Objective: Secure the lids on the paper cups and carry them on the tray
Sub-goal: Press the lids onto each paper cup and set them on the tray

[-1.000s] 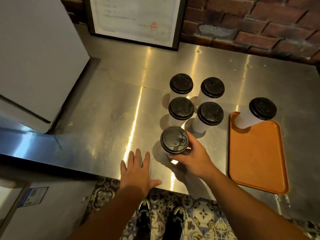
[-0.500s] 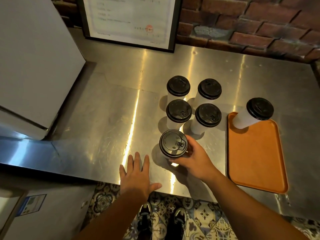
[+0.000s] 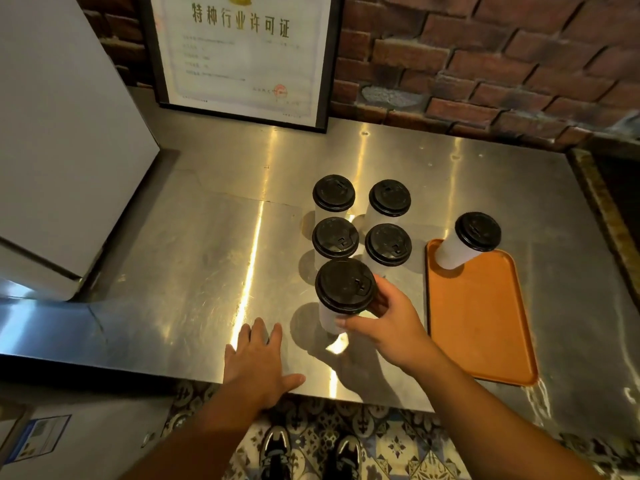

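Observation:
My right hand (image 3: 388, 323) grips a white paper cup with a black lid (image 3: 344, 285), held a little above the steel counter (image 3: 207, 258). Behind it stand several more lidded cups in a square; the nearest two are the left cup (image 3: 335, 238) and the right cup (image 3: 388, 244). An orange tray (image 3: 485, 323) lies to the right, with one lidded cup (image 3: 476, 233) on its far left corner. My left hand (image 3: 258, 362) rests flat and open on the counter's front edge.
A large white appliance (image 3: 62, 140) fills the left side. A framed certificate (image 3: 239, 53) leans against the brick wall (image 3: 485, 64) at the back. Patterned floor tiles and my shoes (image 3: 308, 452) show below the counter edge.
My right hand has lifted the gripped cup off the counter; its shadow now shows beneath it. The left hand stays flat. The camera has tilted up.

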